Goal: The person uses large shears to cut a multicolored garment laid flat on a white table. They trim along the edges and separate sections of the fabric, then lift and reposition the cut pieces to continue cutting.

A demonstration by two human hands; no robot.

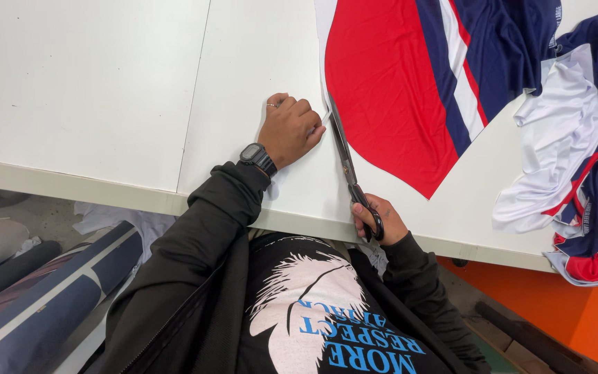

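right hand (380, 220): grips scissors (346, 161) | left hand (289, 129): pins fabric (396, 83)

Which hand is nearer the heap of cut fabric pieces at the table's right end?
Right. The right hand holds the scissors at the table's near edge, closer to the heap; the left hand lies farther left, pressing the white margin.

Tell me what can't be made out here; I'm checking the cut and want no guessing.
Head view only:
- Scissors tips: hidden behind the left hand and the edge of the red, white and navy fabric.
- Scissor handles: mostly covered by the right hand.
- What the left hand grips: closed fist hides it.
- Fabric's far end: cut off by the top edge.
- Fabric pile: cut off by the right edge.
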